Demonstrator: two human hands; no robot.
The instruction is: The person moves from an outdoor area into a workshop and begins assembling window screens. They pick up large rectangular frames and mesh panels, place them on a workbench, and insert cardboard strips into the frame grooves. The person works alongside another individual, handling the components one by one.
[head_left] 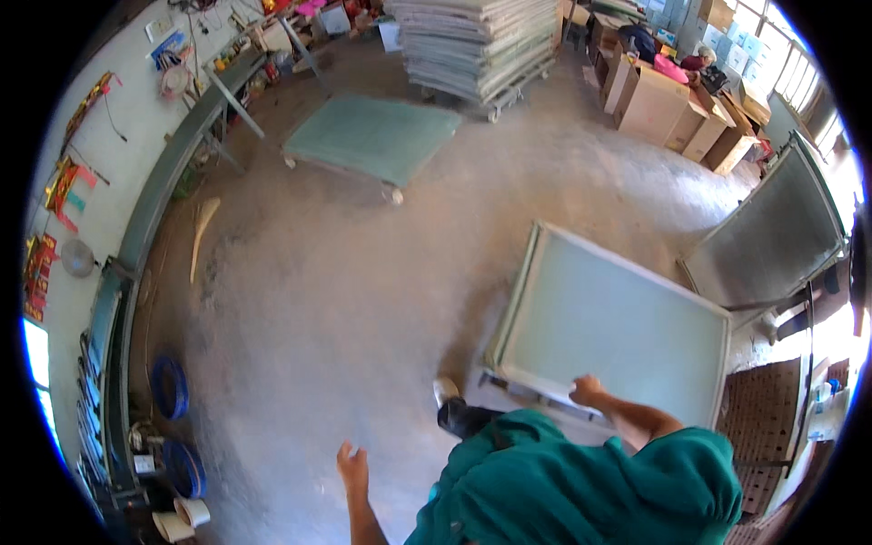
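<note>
My left hand (pixel 352 461) hangs over the concrete floor at the lower middle, its fingers a little apart and nothing in them. Bent at the elbow, my right arm brings my right hand (pixel 587 391) above the near edge of a stack of framed screens (pixel 627 318). The fingers of that hand look loosely curled, with no object showing in them; whether it touches the frame I cannot tell. The top screen is a pale green-grey panel in a light rectangular frame, lying flat. One shoe (pixel 445 391) shows beside the stack's left corner.
A low wheeled cart (pixel 372 136) with a green top stands ahead. Behind it rises a tall stack of frames (pixel 472 50) on casters. Cardboard boxes (pixel 654 104) fill the far right. A tilted framed screen (pixel 772 227) stands at right. Blue coils (pixel 169 387) lie along the left wall.
</note>
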